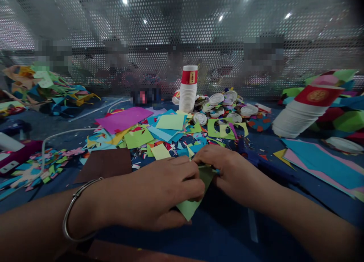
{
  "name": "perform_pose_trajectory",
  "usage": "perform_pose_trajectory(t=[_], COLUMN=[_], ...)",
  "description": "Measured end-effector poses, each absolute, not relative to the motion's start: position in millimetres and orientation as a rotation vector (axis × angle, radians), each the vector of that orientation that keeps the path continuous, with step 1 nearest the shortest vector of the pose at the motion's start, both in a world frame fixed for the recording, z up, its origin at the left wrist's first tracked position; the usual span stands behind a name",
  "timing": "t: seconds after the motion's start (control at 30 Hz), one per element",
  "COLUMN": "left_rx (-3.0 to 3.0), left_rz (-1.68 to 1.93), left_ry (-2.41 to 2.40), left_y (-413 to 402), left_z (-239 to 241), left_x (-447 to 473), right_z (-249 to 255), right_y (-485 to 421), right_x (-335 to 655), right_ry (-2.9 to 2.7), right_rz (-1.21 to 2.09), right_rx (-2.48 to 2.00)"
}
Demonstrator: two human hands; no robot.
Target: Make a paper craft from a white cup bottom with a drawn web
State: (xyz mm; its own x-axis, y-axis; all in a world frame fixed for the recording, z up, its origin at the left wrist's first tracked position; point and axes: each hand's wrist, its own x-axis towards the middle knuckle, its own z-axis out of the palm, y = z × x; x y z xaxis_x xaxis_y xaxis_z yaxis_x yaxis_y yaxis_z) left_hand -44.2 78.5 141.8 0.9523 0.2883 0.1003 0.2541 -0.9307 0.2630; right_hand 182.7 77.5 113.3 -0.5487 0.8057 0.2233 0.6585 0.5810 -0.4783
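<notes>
A piece of light green paper [189, 209] is held low over the dark blue table, between my two hands. My left hand [159, 193], with a silver bangle at its wrist, has its fingers closed over the near and left part of the paper. The paper's far right edge is pinched by my right hand [227, 167], whose fingertips are partly hidden. Beside the right hand lies a dark blue tool [264, 163] that looks like a glue gun. Just left of the left hand is a dark brown paper sheet [106, 163].
A pile of paper scraps [170, 129] spreads beyond my hands. Behind it stand stacked paper cups [188, 89] and many white discs [216, 99]. More cups [304, 110] lean at right by blue sheets [324, 159]. A white cable [62, 132] crosses the left; perforated metal [170, 27] closes the back.
</notes>
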Motion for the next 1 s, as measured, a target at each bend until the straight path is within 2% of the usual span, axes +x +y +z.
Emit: perform_pose_trajectory(t=[0.5,0.73,0.8,1.0], left_rx=[3.119,2.366,2.133,1.646], left_rz=[0.365,0.613,0.574,0.530], left_ry=[0.379,0.665,0.682,0.762], left_y=[70,103,116,132], left_z=[121,150,153,143], left_x=[-40,-56,-62,-62], right_z=[111,122,128,135], right_y=[79,73,72,75], right_x=[187,187,186,185], right_ry=[-2.538,-2.450,-2.389,-2.109], right_rz=[0.434,0.493,0.526,0.848], right_rx=[-1.153,-1.175,-1.189,-1.230])
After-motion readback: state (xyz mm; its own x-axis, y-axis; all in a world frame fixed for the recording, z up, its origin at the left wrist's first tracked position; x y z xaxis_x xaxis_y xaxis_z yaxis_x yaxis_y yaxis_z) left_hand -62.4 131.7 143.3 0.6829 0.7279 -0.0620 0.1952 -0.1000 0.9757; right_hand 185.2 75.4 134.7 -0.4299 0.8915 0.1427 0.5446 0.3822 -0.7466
